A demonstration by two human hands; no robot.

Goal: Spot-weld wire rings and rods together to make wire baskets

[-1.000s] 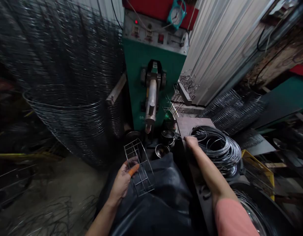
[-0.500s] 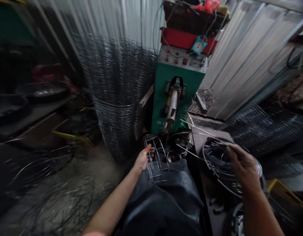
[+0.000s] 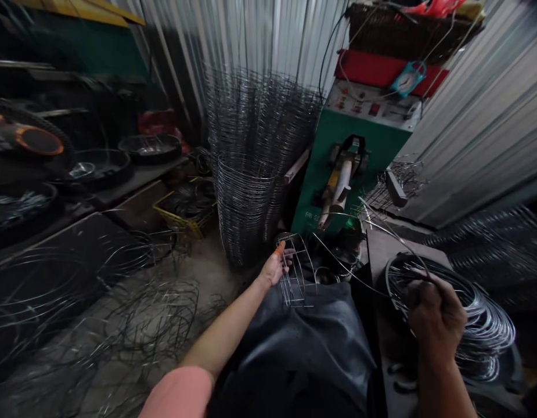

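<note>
My left hand (image 3: 277, 265), with an orange cover on its thumb, is closed around the upper left side of a small wire rack (image 3: 297, 270). The rack is held upright above a dark apron (image 3: 303, 342) across my lap. On the right, the fingers of my right hand (image 3: 438, 316) pinch the end of a thin curved metal wire (image 3: 392, 230), which arches left toward the green machine (image 3: 305, 203). Below and behind this hand lies a round black tray (image 3: 389, 281) full of bent wire pieces (image 3: 488, 325). My fingers hide part of the tray's contents.
Tall stacks of wire rings (image 3: 246, 191) stand left of the machine. Loose wire frames (image 3: 159, 313) cover the floor at left, near a yellow crate (image 3: 198, 226). A fan (image 3: 39, 141) and black pans (image 3: 150, 152) sit at far left. A teal clock (image 3: 407, 79) rests on the machine.
My view has swung left, so the scene sits further right. The right hand, spread over the tray before, now pinches a curved wire. The left hand keeps holding the wire rack.
</note>
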